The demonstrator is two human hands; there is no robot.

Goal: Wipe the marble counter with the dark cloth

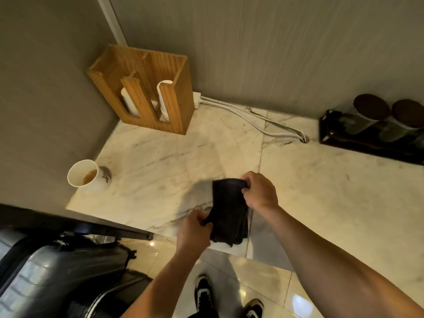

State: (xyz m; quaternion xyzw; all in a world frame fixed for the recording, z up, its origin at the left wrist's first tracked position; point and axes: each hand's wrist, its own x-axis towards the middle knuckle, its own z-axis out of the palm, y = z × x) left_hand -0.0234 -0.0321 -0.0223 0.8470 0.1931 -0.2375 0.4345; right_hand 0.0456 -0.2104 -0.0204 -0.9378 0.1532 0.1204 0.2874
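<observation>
A dark folded cloth [228,212] is held over the front edge of the pale marble counter [174,157]. My left hand [195,228] pinches the cloth's lower left corner. My right hand [260,190] grips its upper right edge. Both hands hold the cloth stretched between them, with its lower end hanging near the counter's front edge.
A paper cup [88,174] with brown liquid stands at the counter's left edge. A wooden cup dispenser [144,92] fills the back left corner. White cables [257,121] run along the back wall. A dark tray with jars [376,129] sits at the right. A black bin bag [59,271] lies below left.
</observation>
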